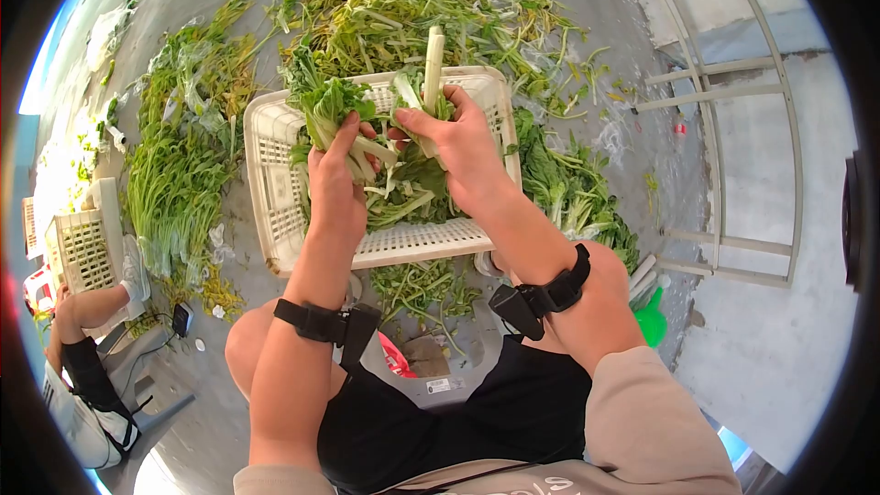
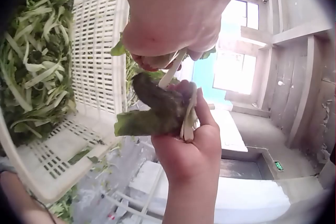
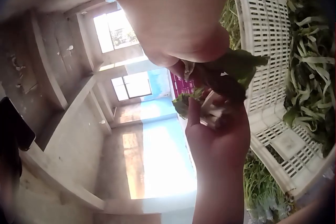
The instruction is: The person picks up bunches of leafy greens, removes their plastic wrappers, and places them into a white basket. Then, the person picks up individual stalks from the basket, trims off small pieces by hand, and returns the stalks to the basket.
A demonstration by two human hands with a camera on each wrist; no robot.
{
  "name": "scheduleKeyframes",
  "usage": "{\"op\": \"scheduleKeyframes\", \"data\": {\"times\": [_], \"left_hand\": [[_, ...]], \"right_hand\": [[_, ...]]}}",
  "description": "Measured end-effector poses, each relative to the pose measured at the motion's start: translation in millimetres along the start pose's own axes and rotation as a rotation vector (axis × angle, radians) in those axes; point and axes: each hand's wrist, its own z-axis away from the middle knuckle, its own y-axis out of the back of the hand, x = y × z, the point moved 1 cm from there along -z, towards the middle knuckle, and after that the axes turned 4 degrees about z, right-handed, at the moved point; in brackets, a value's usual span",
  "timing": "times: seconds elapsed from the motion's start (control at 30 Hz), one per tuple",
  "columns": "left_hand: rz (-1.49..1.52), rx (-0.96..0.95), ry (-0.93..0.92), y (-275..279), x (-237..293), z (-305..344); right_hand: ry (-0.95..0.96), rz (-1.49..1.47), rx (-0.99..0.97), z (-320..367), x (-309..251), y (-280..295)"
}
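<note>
I have the leafy bunch over the crate, toward 11 o'clock, its stems gripped by the curled fingers of my left hand. Toward 1 o'clock, my right hand pinches the pale stalk between thumb and fingers; I read it as nearly upright on the head view. Below both hands, cut greens lie inside the crate. Around it on the floor, I see a yellowing heap at 12 o'clock, broad leaves at 3, trimmings at 6 and long greens at 9. Farther out, I pick up a metal frame at 3 and another person at 8.
</note>
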Motion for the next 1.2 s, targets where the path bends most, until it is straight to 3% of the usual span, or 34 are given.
{"op": "scheduleKeyframes", "data": {"times": [0.17,0.3,0.37,0.47,0.57,0.83,1.03,1.2], "left_hand": [[0.049,0.042,0.018,-5.4,-0.8,1.3],[0.102,-0.004,0.004,-0.6,-1.8,-2.1],[-0.014,0.014,0.018,-1.3,-2.2,-2.9],[0.028,0.126,0.126,-3.9,0.1,0.6],[0.022,0.087,0.178,1.9,-3.3,-0.6],[0.048,0.172,0.218,-14.3,-12.3,3.8],[0.138,0.014,0.128,-19.3,-8.2,7.7],[-0.005,0.023,0.193,-20.7,-1.5,15.3]], "right_hand": [[0.132,0.484,-0.022,-1.9,5.1,-0.5],[0.117,0.493,-0.06,-0.8,11.5,0.0],[-0.011,0.318,-0.077,6.0,2.7,-4.5],[-0.047,0.092,-0.038,6.7,-0.3,-4.2],[-0.11,-0.066,-0.062,3.4,-8.9,2.4],[0.05,-0.313,-0.117,7.4,-18.0,-4.5],[-0.063,0.19,0.032,14.4,15.0,-9.5],[-0.048,0.35,0.047,16.7,20.7,-11.0]]}}
